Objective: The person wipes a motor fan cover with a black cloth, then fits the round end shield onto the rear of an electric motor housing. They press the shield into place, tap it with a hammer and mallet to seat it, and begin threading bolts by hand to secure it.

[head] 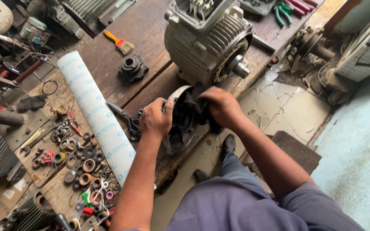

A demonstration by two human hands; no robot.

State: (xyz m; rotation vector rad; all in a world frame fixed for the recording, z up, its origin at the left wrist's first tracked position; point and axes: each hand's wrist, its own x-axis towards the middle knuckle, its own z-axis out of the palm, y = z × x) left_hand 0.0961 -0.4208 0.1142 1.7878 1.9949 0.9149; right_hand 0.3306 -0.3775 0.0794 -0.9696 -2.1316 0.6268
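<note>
Left hand (156, 119) grips motor end cover (180, 124); right hand (222, 105) inside it

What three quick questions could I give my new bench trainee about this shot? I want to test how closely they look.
1. True or false: the left hand grips the rim of the round motor end cover.
2. What is the right hand pressing into the cover: A) a dark rag, B) a paintbrush, C) a spanner?
3. Which tool lies on the wooden bench between the white paper roll and the left hand?

Key
1. True.
2. A, a dark rag.
3. The scissors.
</note>
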